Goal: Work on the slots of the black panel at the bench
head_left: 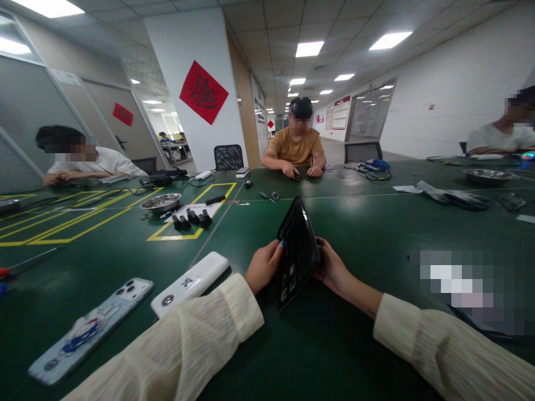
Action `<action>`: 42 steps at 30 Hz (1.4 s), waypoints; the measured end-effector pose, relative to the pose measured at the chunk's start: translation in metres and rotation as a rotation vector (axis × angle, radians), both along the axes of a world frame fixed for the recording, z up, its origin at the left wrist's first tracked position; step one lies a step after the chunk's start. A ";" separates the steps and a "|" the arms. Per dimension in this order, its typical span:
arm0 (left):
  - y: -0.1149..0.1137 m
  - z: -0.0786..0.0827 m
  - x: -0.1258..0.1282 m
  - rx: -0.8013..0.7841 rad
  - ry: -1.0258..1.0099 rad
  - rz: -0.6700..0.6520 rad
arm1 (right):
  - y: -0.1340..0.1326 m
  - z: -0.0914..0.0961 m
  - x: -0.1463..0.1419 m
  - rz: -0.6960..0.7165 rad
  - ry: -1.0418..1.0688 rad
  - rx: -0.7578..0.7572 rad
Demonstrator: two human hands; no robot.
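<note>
I hold a thin black panel that looks like a tablet or laptop part, standing nearly upright on edge above the green table. My left hand grips its left edge with fingers curled round it. My right hand holds the right edge from behind, fingers partly hidden. Both arms wear cream sleeves.
A white power bank and a phone in a patterned case lie at my left. Further off are small black parts, a metal bowl, a screwdriver. People sit at the far side, left and right edges.
</note>
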State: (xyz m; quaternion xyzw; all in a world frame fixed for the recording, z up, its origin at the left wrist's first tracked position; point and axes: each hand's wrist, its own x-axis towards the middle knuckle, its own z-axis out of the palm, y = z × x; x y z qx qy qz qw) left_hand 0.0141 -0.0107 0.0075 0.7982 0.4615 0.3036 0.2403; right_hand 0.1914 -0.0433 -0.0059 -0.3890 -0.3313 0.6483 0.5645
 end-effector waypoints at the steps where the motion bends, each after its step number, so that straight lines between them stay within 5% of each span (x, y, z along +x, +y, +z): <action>1: 0.000 0.000 0.000 0.011 0.010 -0.004 | 0.000 0.001 0.000 0.000 0.002 0.003; 21: 0.000 0.000 -0.001 -0.025 -0.006 -0.051 | 0.000 -0.001 0.002 0.006 0.008 0.002; 32: -0.005 0.001 0.001 0.096 0.246 0.113 | 0.001 -0.002 0.001 0.001 0.011 0.009; 42: -0.004 0.001 0.001 0.102 0.293 0.093 | 0.000 -0.001 0.002 0.026 -0.028 0.000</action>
